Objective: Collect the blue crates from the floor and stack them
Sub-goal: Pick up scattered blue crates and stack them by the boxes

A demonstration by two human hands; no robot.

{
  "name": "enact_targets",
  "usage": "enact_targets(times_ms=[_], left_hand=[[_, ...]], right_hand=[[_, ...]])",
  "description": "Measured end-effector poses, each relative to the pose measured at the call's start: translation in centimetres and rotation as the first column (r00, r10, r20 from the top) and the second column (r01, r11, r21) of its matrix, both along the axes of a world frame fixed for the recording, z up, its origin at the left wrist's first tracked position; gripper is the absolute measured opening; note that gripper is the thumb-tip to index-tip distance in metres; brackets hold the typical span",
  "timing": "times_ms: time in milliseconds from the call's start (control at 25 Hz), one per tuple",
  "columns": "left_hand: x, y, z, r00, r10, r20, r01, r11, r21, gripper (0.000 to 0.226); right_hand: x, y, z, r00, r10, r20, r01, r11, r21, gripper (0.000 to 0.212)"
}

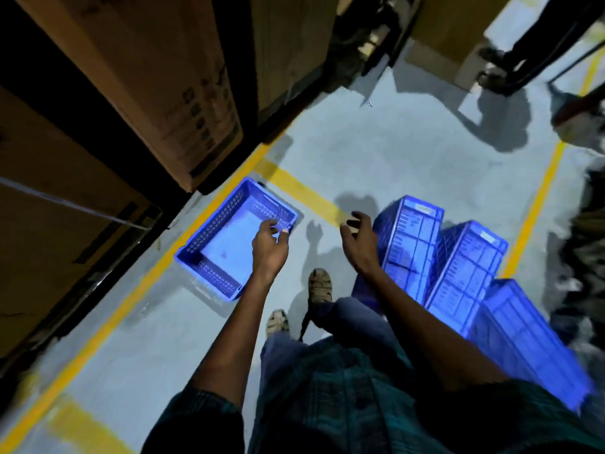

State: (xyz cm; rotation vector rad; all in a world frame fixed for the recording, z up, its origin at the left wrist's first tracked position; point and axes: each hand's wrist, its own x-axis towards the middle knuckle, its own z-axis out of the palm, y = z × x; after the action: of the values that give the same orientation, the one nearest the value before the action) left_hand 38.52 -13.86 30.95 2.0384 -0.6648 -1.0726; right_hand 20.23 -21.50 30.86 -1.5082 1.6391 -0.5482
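The open-topped blue perforated plastic crate [234,239] lay on the grey floor [376,152] beside the yellow line [131,299]. Left hand [270,245] and right hand [358,239] were spread, empty — a one-corner grab risked tipping it.

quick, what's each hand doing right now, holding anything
Left hand: open, fingers curled, empty, over the open blue plastic crate on the floor.
Right hand: open, fingers spread, empty, beside the upended blue plastic crates.

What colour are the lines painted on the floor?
Yellow floor lines, seen in the head view, the only one; one runs beside the open blue crate.
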Motion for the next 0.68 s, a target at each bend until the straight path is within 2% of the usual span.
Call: enact_targets(times_ms=[200, 360, 520, 680], left_hand=[[-5.4, 1.2, 1.1, 0.982, -0.185, -0.044, 0.187, 0.982, 0.024, 0.030], [-11.8, -1.0, 0.8, 0.920, -0.377, -0.106, 0.384, 0.921, 0.059, 0.027], [-18.5, -5.2, -0.8, 0.857, -0.509, -0.077, 0.515, 0.849, 0.116, 0.028], [-26.5, -8.4, -5.3, 0.777, -0.624, -0.078, 0.626, 0.755, 0.194, 0.030]], right_hand=[[-8.8, 4.0, 0.8, 0.972, -0.225, -0.068, 0.229, 0.972, 0.050, 0.046], [-17.2, 6.6, -1.4, 0.872, -0.483, -0.086, 0.490, 0.865, 0.111, 0.045], [-23.5, 7.3, -3.4, 0.803, -0.589, -0.095, 0.595, 0.780, 0.192, 0.033], [-29.7, 6.4, -8.8, 0.760, -0.641, -0.104, 0.639, 0.708, 0.301, 0.028]])
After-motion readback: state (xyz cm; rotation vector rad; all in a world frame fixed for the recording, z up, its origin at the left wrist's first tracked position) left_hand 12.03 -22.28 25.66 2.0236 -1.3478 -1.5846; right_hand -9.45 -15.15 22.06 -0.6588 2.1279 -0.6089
